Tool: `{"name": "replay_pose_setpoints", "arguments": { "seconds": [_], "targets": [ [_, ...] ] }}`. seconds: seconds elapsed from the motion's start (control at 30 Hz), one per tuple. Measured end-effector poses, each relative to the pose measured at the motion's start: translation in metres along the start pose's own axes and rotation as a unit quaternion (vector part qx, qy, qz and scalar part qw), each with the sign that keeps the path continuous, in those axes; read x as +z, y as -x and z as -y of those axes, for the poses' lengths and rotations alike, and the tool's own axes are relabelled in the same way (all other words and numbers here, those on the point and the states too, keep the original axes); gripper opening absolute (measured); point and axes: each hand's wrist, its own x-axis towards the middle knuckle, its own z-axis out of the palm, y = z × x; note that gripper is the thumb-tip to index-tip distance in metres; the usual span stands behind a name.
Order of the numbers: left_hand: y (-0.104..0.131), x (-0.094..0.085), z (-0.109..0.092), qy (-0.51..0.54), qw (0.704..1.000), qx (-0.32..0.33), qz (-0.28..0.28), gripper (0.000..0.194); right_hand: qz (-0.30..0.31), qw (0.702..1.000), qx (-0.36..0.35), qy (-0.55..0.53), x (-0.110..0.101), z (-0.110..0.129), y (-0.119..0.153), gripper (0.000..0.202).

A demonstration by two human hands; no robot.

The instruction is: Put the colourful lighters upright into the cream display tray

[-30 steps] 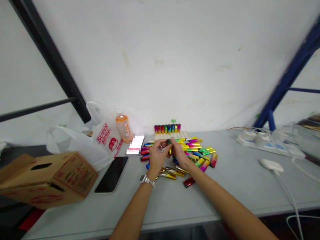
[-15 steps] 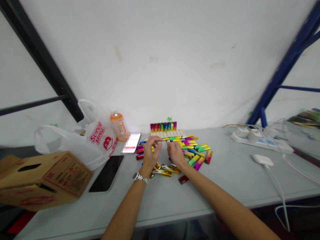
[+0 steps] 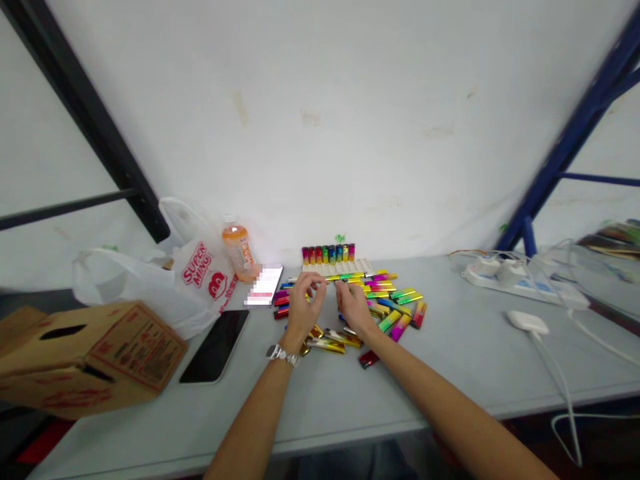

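My left hand [image 3: 304,305], with a silver watch [image 3: 283,355] on its wrist, is held over the table with its fingers bent into a pinch. Facing it across a small gap is my right hand [image 3: 354,308], its fingers curled closed. Whatever either hand grips is too small or hidden to make out. Shiny two-coloured lighters lie scattered around and beneath both hands, among them a pink and yellow lighter [image 3: 400,327] and a gold lighter [image 3: 326,345]. Behind the hands, several lighters [image 3: 325,255] stand upright in a row at the back of a white rack [image 3: 361,267] with holes.
Left of the hands are a lit phone [image 3: 265,285], a dark tablet-like device [image 3: 215,347], an orange drink bottle [image 3: 237,250], a plastic bag [image 3: 150,287] and a cardboard box [image 3: 95,353]. On the right lie a power strip [image 3: 555,290] and a white charger [image 3: 527,322] with cables.
The whole view has shifted slightly. A small dark piece seen at my right fingertips earlier no longer shows there. Both hands keep nearly the same pose and place.
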Motion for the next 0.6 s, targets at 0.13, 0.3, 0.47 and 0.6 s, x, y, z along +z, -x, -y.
{"name": "replay_pose_setpoints", "arguments": {
  "seconds": [0.13,0.3,0.47,0.6],
  "targets": [
    [-0.001,0.002,0.007,-0.051,0.998,-0.023,-0.009,0.018,0.022,0.999,-0.001,-0.049,0.0,0.003,0.0,0.055],
    [-0.002,0.003,0.018,-0.089,0.995,-0.037,-0.021,0.017,0.043,0.997,0.001,-0.066,-0.003,0.005,-0.001,0.057],
    [-0.001,0.0,0.025,-0.161,0.986,-0.046,-0.01,0.016,0.053,0.984,0.067,-0.156,-0.007,0.012,-0.003,0.064],
    [0.002,-0.006,0.027,-0.268,0.961,-0.051,0.055,0.013,0.055,0.992,0.02,-0.115,-0.01,0.012,-0.012,0.05]
  ]
}}
